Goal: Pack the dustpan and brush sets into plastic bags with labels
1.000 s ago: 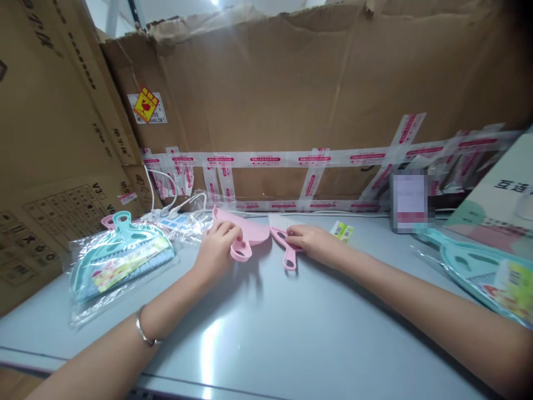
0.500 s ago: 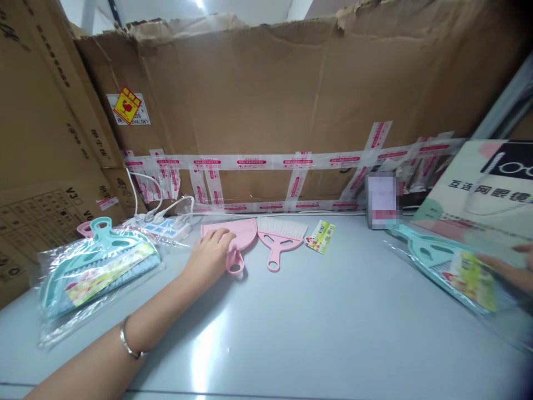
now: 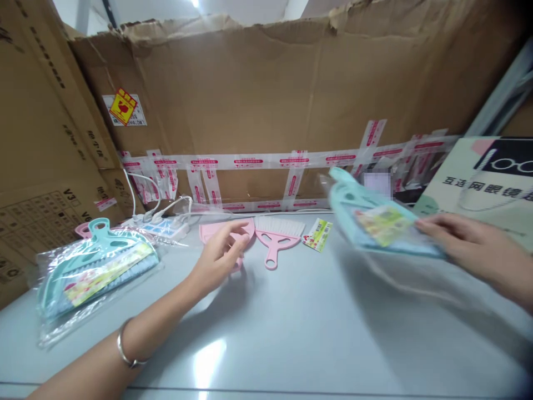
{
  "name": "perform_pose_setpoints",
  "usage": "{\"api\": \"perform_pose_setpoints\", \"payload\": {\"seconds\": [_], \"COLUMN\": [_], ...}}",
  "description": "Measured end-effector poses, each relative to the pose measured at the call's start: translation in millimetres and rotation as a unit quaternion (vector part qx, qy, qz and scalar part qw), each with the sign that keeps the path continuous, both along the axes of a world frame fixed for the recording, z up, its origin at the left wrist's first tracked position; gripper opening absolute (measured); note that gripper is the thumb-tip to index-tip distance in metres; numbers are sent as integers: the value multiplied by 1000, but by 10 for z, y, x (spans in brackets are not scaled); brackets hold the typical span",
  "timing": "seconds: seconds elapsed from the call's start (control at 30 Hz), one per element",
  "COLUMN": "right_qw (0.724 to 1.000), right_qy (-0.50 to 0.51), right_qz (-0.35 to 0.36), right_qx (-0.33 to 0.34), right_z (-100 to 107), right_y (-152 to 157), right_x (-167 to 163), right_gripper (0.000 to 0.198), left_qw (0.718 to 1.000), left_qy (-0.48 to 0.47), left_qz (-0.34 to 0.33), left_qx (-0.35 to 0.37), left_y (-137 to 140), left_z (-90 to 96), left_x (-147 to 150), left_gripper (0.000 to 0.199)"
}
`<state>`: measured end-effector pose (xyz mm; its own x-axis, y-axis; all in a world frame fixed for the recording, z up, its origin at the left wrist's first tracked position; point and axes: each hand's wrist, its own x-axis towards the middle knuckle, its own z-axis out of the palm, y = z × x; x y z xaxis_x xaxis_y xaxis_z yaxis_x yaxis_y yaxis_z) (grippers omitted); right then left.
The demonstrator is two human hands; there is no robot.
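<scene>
My right hand (image 3: 478,247) is closed on the edge of a bagged teal dustpan and brush set (image 3: 347,214), which it holds up off the table at the right. A colourful card shows through the clear bag, and the set is blurred by movement. With fingers apart, my left hand (image 3: 219,253) hovers over a pink dustpan (image 3: 209,229) and hides much of it. Just right of that pan lies a small pink brush (image 3: 278,240) with white bristles, its handle towards me. A green and yellow label card (image 3: 317,234) is beside the brush.
Another bagged teal dustpan set (image 3: 100,266) lies at the left, with a pink handle behind it. A power strip (image 3: 164,226) with white plugs sits near the back. Cardboard (image 3: 250,94) walls the rear. A phone-like device (image 3: 378,183) and a printed box (image 3: 478,189) stand at right.
My right hand has lifted the bagged teal set off the table and brought it leftwards. My left hand has risen off the pink dustpan and shifted slightly right, fingers spreading.
</scene>
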<state>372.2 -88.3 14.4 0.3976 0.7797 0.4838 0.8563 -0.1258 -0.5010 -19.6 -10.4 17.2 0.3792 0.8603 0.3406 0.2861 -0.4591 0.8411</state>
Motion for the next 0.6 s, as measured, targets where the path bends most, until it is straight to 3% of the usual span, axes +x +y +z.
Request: {"api": "perform_pose_setpoints", "payload": {"seconds": [0.07,0.17,0.23,0.33,0.4,0.47,0.53,0.6], "right_qw": [997,978,969,970,955,909,828,747], "right_qy": [28,42,52,78,139,272,435,566], "right_qz": [59,196,235,218,249,314,345,340], "right_qx": [-32,-52,-49,72,83,-7,-78,-78], "right_z": [181,234,176,66,8,-40,-84,-122], "right_y": [195,447,544,545,481,419,386,383], "right_x": [-618,-1337,-1602,-1766,-1824,-1894,-1977,-2055], "right_gripper": [23,24,22,22,22,23,25,32], "left_qw": [978,936,928,926,926,928,931,933], "left_qy": [-77,-152,-181,-233,-245,-247,-255,-269], "left_qz": [-73,-63,3,76,108,129,138,136], "left_qx": [-181,-311,-324,-289,-265,-247,-224,-199], "left_y": [-23,-6,21,55,66,68,60,38], "left_z": [20,40,44,41,39,37,29,4], "left_x": [46,34,-6,-41,-31,-5,16,27], "left_gripper": [53,61,51,37,31,29,27,27]}}
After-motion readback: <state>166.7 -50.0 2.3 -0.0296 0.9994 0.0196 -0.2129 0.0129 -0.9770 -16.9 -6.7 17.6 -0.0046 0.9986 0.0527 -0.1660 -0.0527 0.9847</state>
